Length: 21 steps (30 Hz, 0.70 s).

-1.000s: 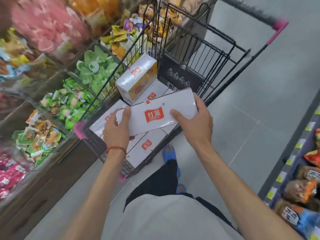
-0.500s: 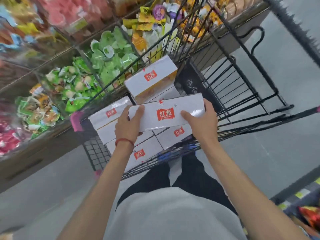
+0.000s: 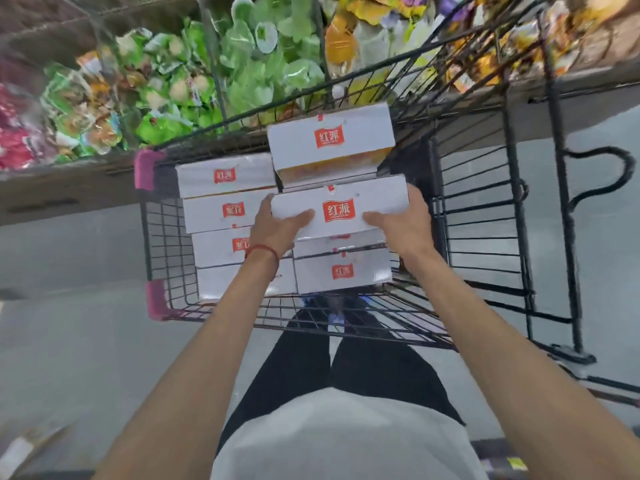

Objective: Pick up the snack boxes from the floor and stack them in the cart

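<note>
I hold a white snack box (image 3: 363, 202) with a red logo over the black wire cart (image 3: 485, 237). My left hand (image 3: 277, 226) grips its left end, thumb on top; my right hand (image 3: 401, 223) grips its right end. The box hovers above the right column of boxes, just in front of a raised box (image 3: 329, 140) that sits highest at the cart's far side. A nearer right-column box (image 3: 343, 273) shows below my hands. Several white boxes (image 3: 225, 211) lie flat in a left column inside the cart.
Bins of green, yellow and pink wrapped snacks (image 3: 214, 77) run along a shelf just beyond the cart. Grey floor (image 3: 69, 341) spreads left and right of the cart. A blurred cardboard piece (image 3: 24, 448) lies at the bottom left. My legs stand against the cart's near wall.
The view has tilted down and closer over the cart. The held box has moved forward and lower over the right column, both hands still gripping its ends.
</note>
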Each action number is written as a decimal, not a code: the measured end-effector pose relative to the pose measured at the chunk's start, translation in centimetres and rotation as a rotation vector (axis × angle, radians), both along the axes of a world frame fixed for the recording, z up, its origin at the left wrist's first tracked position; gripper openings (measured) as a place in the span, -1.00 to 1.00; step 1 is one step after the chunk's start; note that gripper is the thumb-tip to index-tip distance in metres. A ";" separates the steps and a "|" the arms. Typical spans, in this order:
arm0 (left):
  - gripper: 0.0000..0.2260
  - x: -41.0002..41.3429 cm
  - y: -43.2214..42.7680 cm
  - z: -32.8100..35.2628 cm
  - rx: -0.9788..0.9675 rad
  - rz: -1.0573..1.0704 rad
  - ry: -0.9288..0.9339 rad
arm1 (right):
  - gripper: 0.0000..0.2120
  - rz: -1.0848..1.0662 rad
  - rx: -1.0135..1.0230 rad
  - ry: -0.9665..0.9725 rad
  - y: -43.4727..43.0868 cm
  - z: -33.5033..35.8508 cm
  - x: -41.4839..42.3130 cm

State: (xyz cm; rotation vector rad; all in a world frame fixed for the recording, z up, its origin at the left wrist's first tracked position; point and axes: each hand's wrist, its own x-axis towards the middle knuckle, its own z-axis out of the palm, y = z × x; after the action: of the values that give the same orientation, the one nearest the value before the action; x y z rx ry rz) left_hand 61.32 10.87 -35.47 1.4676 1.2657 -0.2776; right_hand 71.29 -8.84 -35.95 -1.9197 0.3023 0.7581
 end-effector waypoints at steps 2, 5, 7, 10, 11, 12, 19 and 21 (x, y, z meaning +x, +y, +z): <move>-0.29 0.8 0.2 -1.0 0.011 0.013 0.007 | -0.39 0.027 -0.008 0.006 0.5 -0.9 1.3; -0.34 2.0 0.7 -2.2 0.032 0.027 0.005 | -0.37 0.056 -0.026 0.032 1.4 -2.3 2.7; -0.19 2.6 1.1 -2.7 0.027 0.036 0.025 | -0.31 0.059 -0.042 0.042 2.1 -3.1 3.4; -0.08 3.0 2.1 -4.4 0.024 0.053 0.032 | -0.24 0.056 -0.057 0.043 2.9 -3.7 4.1; -0.11 3.2 2.4 -4.6 0.021 0.048 0.027 | -0.23 0.058 -0.056 0.037 3.1 -3.8 4.4; -0.14 3.4 2.6 -4.4 0.015 0.042 0.021 | -0.23 0.061 -0.056 0.032 3.3 -3.8 4.5; -0.18 3.2 2.6 -4.1 0.039 0.016 -0.022 | -0.26 0.029 -0.060 0.013 3.4 -3.5 3.4; -0.22 2.7 2.5 -4.6 0.051 0.007 -0.049 | -0.27 0.034 -0.058 0.009 3.4 -3.1 2.9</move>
State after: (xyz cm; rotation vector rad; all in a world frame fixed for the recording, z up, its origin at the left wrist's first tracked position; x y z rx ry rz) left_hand 63.98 13.38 -40.02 1.5047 1.2464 -0.2054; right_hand 74.22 -5.42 -39.07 -1.9808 0.3011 0.7880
